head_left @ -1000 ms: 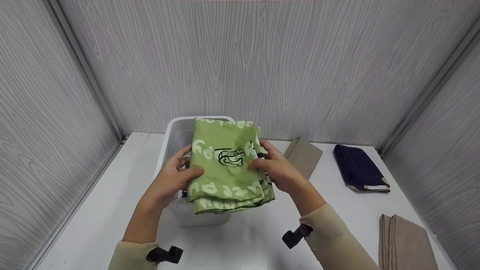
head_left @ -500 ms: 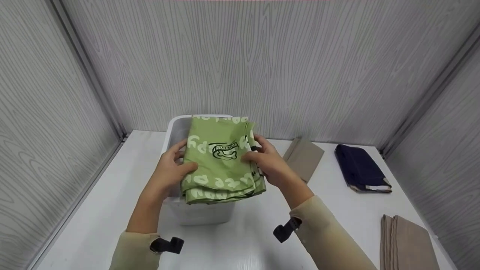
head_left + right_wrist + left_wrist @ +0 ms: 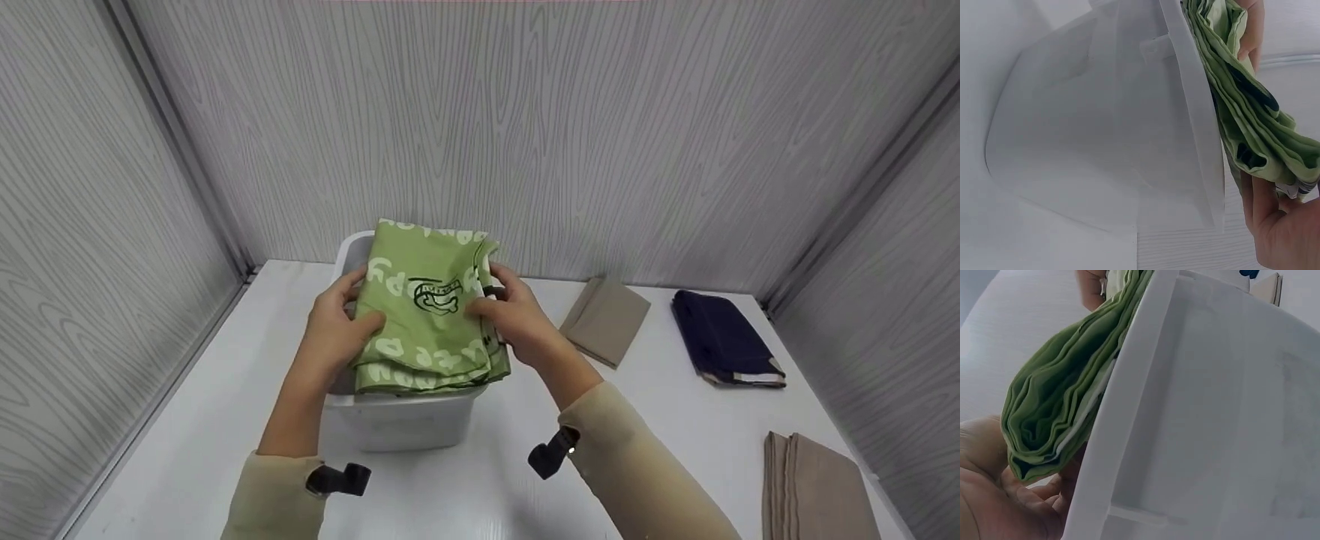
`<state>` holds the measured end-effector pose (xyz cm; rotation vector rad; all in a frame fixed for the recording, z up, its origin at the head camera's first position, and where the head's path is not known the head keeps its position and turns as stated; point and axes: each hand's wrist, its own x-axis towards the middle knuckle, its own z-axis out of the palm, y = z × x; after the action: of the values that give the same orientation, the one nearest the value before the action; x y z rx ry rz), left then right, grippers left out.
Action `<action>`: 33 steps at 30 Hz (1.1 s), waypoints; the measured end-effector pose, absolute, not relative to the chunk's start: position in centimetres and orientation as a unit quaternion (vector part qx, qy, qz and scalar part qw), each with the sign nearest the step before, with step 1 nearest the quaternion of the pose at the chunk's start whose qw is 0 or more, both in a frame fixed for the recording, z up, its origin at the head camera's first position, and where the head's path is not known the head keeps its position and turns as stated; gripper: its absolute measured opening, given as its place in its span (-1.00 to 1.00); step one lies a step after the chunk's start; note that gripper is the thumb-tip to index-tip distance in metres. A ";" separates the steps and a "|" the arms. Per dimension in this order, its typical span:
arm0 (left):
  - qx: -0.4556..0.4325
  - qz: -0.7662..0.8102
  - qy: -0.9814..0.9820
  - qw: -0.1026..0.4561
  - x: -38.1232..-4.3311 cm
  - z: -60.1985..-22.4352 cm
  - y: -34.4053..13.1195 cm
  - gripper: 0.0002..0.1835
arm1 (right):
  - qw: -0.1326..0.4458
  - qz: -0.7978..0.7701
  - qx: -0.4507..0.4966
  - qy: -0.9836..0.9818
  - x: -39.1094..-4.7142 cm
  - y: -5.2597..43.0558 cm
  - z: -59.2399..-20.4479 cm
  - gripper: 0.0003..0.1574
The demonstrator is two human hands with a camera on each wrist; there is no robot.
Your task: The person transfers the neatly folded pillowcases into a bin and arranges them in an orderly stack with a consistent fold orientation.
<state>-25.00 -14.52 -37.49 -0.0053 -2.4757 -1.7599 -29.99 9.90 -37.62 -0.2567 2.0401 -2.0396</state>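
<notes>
A folded green cloth (image 3: 420, 330) with white lettering and a black mouth-and-bone print lies over the opening of a white plastic bin (image 3: 409, 427). My left hand (image 3: 334, 322) grips its left edge, thumb on top and fingers underneath. On the opposite edge, my right hand (image 3: 517, 311) holds it the same way. Both wrist views show the thick folded layers of the green cloth (image 3: 1067, 394) right at the bin's rim (image 3: 1202, 129). Most of the bin's inside is hidden beneath the cloth.
To the right on the white table (image 3: 645, 442) lie a folded taupe cloth (image 3: 607, 322), a folded navy cloth (image 3: 724, 337) and a folded brown cloth (image 3: 821, 487) near the front. Grey wood-grain panels (image 3: 480, 127) stand at the back and both sides.
Both hands have moved the green cloth left and slightly away from me, lower over the bin. More of the bin's front wall shows now. The cloths on the right stay put.
</notes>
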 end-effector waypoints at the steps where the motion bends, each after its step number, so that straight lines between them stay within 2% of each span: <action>1: -0.001 -0.574 -0.817 0.055 -25.0 -37.4 -14.6 -0.15 | 0.124 -0.696 -0.088 0.702 -30.0 9.8 -37.6 -0.05; 9: 0.004 -0.536 -0.841 0.071 -25.1 -37.5 -14.9 -0.17 | 0.114 -0.668 -0.097 0.729 -30.3 8.6 -37.7 -0.07; 19: 0.026 -0.480 -0.873 0.084 -25.2 -37.7 -15.3 -0.16 | 0.063 -0.617 -0.114 0.776 -30.5 7.4 -37.9 -0.26; 33: 0.051 -0.436 -0.895 0.079 -25.2 -38.4 -16.1 -0.16 | 0.036 -0.575 -0.126 0.808 -30.7 6.5 -38.5 -0.20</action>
<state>-25.19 -16.09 -38.45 0.1525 -2.6782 -1.3054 -30.72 6.50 -38.52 -0.3868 2.4813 -1.7661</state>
